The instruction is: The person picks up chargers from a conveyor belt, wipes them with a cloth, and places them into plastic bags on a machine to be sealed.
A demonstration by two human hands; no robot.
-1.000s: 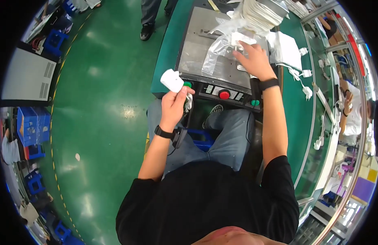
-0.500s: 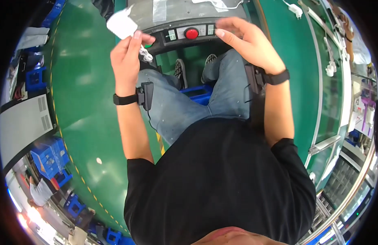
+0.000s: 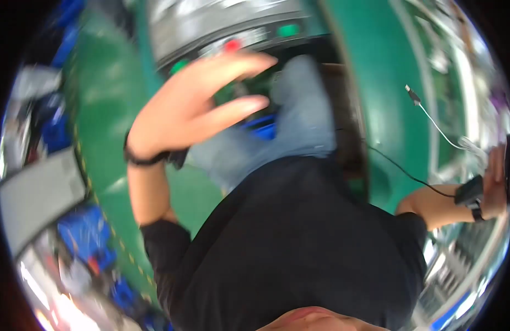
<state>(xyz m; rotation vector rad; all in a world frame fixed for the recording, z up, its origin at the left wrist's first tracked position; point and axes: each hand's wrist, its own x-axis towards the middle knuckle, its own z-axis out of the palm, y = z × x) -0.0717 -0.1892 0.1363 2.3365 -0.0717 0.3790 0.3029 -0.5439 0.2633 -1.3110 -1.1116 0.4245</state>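
Note:
My left hand hangs over the front of the grey conveyor. It is empty, with thumb and fingers apart, a little blurred. Reaching out to the far right rim, my right hand has its fingers at a bundled white USB cable. The cable seems to be gripped there, though the fingers are smeared at the picture's rim. Its loose end, a USB plug with a dark body, swings out to the left of that hand. Each wrist has a black strap.
A red button sits between two green buttons on the conveyor's front panel. Blue bins and a grey cabinet stand at left. On the right runs a green bench with pale rails; a black wire crosses to my right wrist.
My left hand no longer holds the white charger and has come nearer. My right arm has swung from the conveyor to the far right, where a USB cable now hangs. The view has shifted.

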